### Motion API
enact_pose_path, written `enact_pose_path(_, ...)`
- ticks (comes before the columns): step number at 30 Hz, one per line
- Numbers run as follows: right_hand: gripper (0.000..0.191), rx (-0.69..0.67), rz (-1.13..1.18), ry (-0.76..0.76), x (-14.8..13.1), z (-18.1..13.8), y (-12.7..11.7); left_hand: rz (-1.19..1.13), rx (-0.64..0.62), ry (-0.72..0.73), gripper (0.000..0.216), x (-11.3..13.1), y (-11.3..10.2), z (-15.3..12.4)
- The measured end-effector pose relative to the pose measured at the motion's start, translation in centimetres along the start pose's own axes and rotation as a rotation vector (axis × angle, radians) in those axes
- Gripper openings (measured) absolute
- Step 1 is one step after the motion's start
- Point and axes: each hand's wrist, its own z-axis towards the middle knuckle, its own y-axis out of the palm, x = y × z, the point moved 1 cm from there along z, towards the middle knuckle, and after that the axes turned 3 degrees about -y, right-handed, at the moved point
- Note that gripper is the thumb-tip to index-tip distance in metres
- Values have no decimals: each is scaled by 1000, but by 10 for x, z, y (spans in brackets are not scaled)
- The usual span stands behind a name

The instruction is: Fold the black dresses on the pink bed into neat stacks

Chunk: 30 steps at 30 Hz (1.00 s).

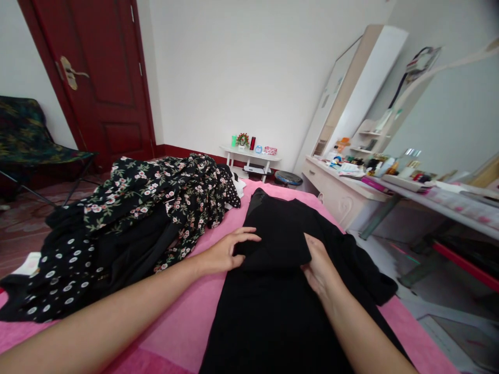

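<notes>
A black garment [273, 306] lies spread lengthwise on the pink bedcover [187, 322] in front of me. A folded-over flap of it sits between my hands. My left hand [226, 252] rests on the flap's left edge with fingers stretched out flat. My right hand [317, 265] holds the flap's right edge, its fingers tucked under the cloth and closed on it.
A heap of black floral and dotted clothes [128, 223] covers the bed's left side. A dark folding chair [27, 140] and a red door [97, 78] stand at the left. A cluttered dresser [351, 182] and desk [448, 202] run along the right; a small white table [251, 156] stands by the far wall.
</notes>
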Motion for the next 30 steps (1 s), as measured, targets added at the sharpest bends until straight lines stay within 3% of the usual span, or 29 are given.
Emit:
enact_pose_path(4,29,66,134,54,4,4,2,138,216,110,39,25,5,-2)
enact_pose_path(7,25,-32,134,100,4,-2,11,312,235,153,58,34,16,-2)
enact_pose_path(9,27,-99,99,111,2,-7,17,320,238,146,53,33,20,0)
enact_pose_path(15,37,-204,-60,38,-4,-16,22,-124,311,4,21,24,16,9)
enact_pose_path(20,63,-392,-148,-149,-2,-11,23,-538,367,-263,39,23,18,10)
enact_pose_path(23,45,-472,-197,-157,-11,-9,16,-699,356,-236,42,30,16,7)
enact_pose_path(26,26,-747,-296,-137,-32,-12,3,-671,212,-159,37,43,4,2)
enact_pose_path(28,29,-1011,-403,-41,-44,-13,-8,-570,-69,-131,34,53,-6,-2)
enact_pose_path(30,35,-1152,-505,48,-50,-12,-17,-464,-441,-131,35,61,-15,-6)
